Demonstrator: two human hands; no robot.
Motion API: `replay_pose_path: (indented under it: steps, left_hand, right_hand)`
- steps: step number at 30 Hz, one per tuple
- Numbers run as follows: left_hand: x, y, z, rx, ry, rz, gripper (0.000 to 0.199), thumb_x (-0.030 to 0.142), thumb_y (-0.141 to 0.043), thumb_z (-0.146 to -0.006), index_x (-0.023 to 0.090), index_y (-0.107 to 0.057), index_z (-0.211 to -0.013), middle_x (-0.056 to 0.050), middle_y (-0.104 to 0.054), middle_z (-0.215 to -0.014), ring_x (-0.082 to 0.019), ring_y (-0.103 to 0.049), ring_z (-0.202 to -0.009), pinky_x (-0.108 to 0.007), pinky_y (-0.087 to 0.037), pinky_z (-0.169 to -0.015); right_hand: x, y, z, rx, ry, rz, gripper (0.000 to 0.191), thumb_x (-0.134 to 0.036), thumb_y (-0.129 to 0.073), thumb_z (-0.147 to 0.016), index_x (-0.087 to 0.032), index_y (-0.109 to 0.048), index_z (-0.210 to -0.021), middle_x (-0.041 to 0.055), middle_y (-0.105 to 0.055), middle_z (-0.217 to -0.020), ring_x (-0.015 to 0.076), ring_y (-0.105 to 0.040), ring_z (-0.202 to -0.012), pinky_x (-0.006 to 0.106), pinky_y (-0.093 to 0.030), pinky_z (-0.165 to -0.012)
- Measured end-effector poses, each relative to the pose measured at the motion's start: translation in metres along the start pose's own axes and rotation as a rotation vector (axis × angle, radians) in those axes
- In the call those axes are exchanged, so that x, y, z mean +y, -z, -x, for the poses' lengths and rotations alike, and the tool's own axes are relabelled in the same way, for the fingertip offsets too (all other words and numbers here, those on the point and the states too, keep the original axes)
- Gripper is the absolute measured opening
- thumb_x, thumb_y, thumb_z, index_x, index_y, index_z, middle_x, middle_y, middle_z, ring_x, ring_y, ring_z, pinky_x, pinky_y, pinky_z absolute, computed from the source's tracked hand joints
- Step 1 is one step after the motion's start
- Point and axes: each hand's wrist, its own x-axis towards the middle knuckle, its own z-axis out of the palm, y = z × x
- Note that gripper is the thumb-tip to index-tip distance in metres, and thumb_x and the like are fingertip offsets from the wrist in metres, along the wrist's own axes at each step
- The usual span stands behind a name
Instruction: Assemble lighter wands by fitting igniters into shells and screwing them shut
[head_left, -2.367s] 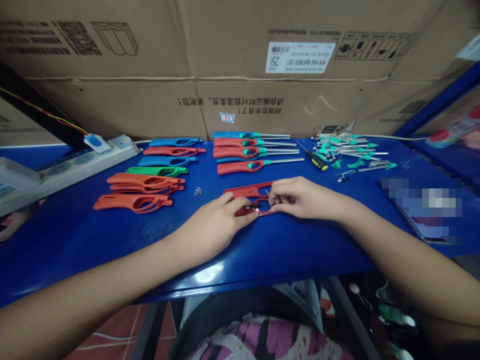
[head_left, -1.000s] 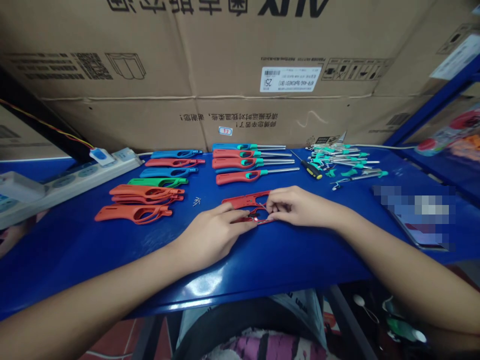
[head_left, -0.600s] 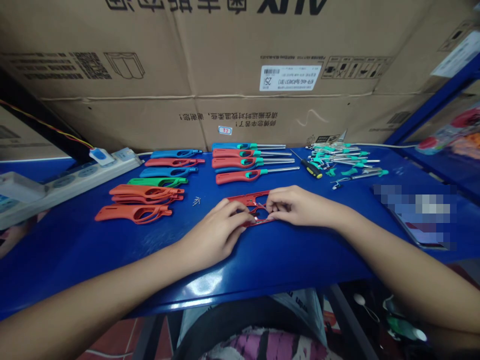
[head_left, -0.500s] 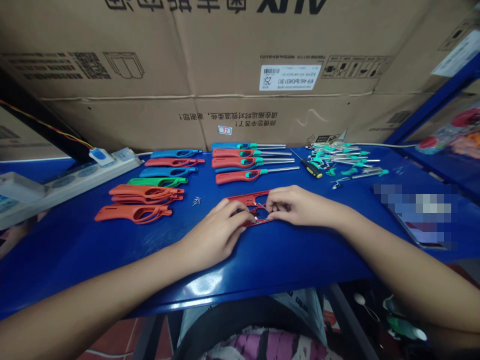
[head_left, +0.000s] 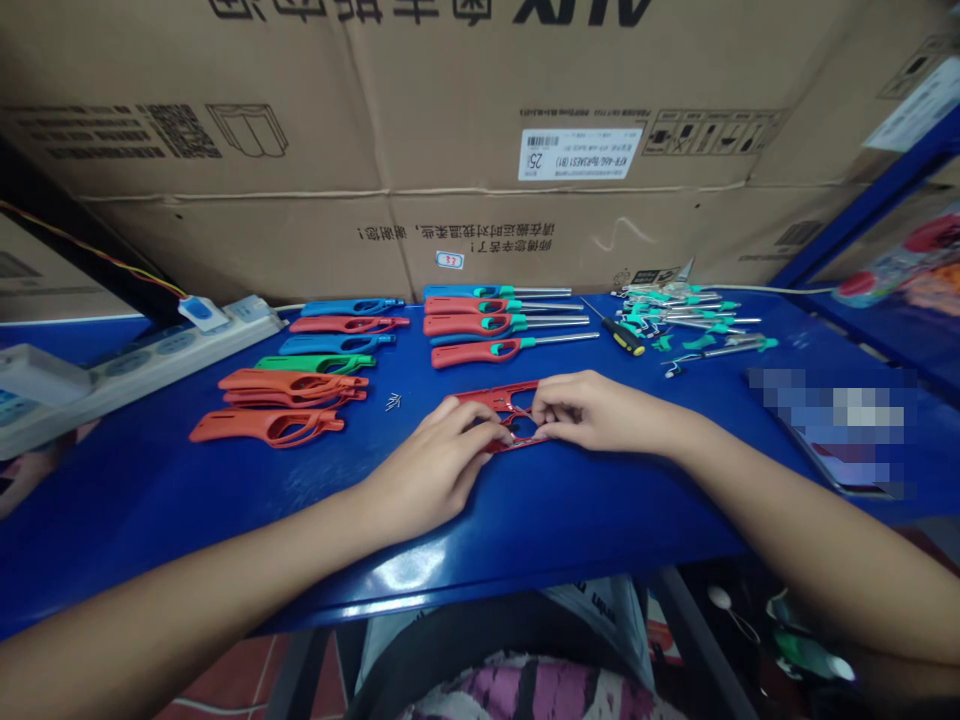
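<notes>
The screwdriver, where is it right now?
In the head view, the screwdriver lies on the blue table, right of the lighters with metal tubes and just left of the green-and-silver parts.

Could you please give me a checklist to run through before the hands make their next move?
1. Left hand at the red lighter casing: ok.
2. Right hand steadying the casing's other end: ok.
3. Small parts seated inside: cannot tell, fingers cover them.
4. Casing closed: not ok, it lies open.
5. Loose screws grouped together on the table: ok.
6. Screwdriver in hand: not ok, it lies beyond the right hand.
</notes>
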Motion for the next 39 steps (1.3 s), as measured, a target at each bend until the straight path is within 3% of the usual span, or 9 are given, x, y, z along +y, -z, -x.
replay_pose_path:
  steps: [9,21,24,26,28,31,35,37,39]
  left_hand:
    - [0.0,0.001,-0.001,-0.003,-0.004,-0.004,0.027,0.012,-0.047,-0.101,0.02,-0.065,-0.119,-0.01,-0.062,-0.121,-0.025,-0.054,-0.113,-0.045,-0.049,-0.102]
    - [-0.004,0.003,0.0,0.006,-0.015,-0.109,0.019,0.016,-0.052,-0.101,0.019,-0.059,-0.117,-0.008,-0.068,-0.116,-0.025,-0.061,-0.11,-0.043,-0.053,-0.097]
    - [-0.006,0.003,0.001,0.006,-0.036,-0.142,0.021,0.016,-0.052,-0.101,0.019,-0.06,-0.12,-0.007,-0.07,-0.116,-0.025,-0.064,-0.108,-0.042,-0.055,-0.094]
    - [-0.007,0.003,0.002,0.021,-0.056,-0.182,0.023,0.017,-0.051,-0.101,0.019,-0.06,-0.123,-0.007,-0.072,-0.114,-0.024,-0.066,-0.105,-0.04,-0.057,-0.09]
    - [-0.008,0.003,0.002,0.033,-0.082,-0.225,0.025,0.018,-0.05,-0.102,0.018,-0.059,-0.125,-0.007,-0.074,-0.113,-0.025,-0.069,-0.102,-0.04,-0.058,-0.087]
    - [-0.009,0.004,0.003,0.029,-0.116,-0.267,0.027,0.018,-0.049,-0.102,0.018,-0.06,-0.126,-0.008,-0.074,-0.114,-0.026,-0.07,-0.103,-0.042,-0.059,-0.087]
    - [-0.008,0.005,0.001,0.015,-0.128,-0.257,0.027,0.017,-0.047,-0.101,0.019,-0.06,-0.125,-0.007,-0.074,-0.119,-0.025,-0.07,-0.109,-0.043,-0.059,-0.089]
    - [-0.008,0.005,0.001,0.016,-0.13,-0.246,0.027,0.018,-0.047,-0.102,0.02,-0.06,-0.125,-0.006,-0.073,-0.122,-0.025,-0.069,-0.111,-0.043,-0.058,-0.091]
    - [-0.008,0.004,0.001,0.015,-0.126,-0.244,0.027,0.018,-0.046,-0.102,0.02,-0.06,-0.126,-0.006,-0.072,-0.124,-0.025,-0.068,-0.113,-0.043,-0.058,-0.092]
  right_hand:
    - [-0.002,0.001,0.001,-0.017,-0.001,-0.002,0.007,-0.019,-0.067,-0.09,-0.016,-0.063,-0.085,0.0006,-0.06,-0.081,0.0093,-0.049,-0.064,0.022,-0.04,-0.059]
    - [-0.007,0.007,0.006,-0.136,0.132,-0.07,0.01,-0.026,-0.069,-0.091,-0.018,-0.073,-0.096,0.0048,-0.056,-0.103,0.0091,-0.05,-0.072,0.022,-0.044,-0.065]
    - [-0.007,0.007,0.005,-0.074,0.152,-0.09,0.014,-0.029,-0.068,-0.092,-0.018,-0.074,-0.099,0.0047,-0.059,-0.1,0.0081,-0.049,-0.066,0.022,-0.044,-0.061]
    - [-0.002,0.009,0.003,0.083,0.148,-0.062,0.017,-0.031,-0.065,-0.094,-0.018,-0.074,-0.099,0.0048,-0.063,-0.094,0.0091,-0.05,-0.063,0.024,-0.044,-0.06]
    - [0.009,0.017,0.002,0.317,0.072,0.048,0.019,-0.032,-0.063,-0.094,-0.018,-0.073,-0.099,0.005,-0.067,-0.089,0.0119,-0.053,-0.064,0.026,-0.043,-0.061]
    - [0.036,0.04,0.008,0.585,-0.212,0.277,0.023,-0.029,-0.059,-0.092,-0.017,-0.072,-0.107,0.0062,-0.069,-0.086,0.0161,-0.055,-0.065,0.03,-0.043,-0.063]
    - [0.078,0.078,0.028,0.577,-0.633,0.593,0.019,-0.022,-0.058,-0.083,-0.016,-0.073,-0.094,0.0132,-0.07,-0.106,0.0257,-0.064,-0.089,0.036,-0.047,-0.081]
    - [0.094,0.091,0.039,0.474,-0.853,0.608,0.019,-0.023,-0.062,-0.081,-0.015,-0.071,-0.095,0.0163,-0.069,-0.108,0.0301,-0.064,-0.101,0.037,-0.048,-0.085]
    - [0.103,0.098,0.046,0.378,-0.978,0.549,0.023,-0.029,-0.068,-0.079,-0.015,-0.07,-0.097,0.0155,-0.07,-0.101,0.0293,-0.065,-0.093,0.036,-0.048,-0.079]
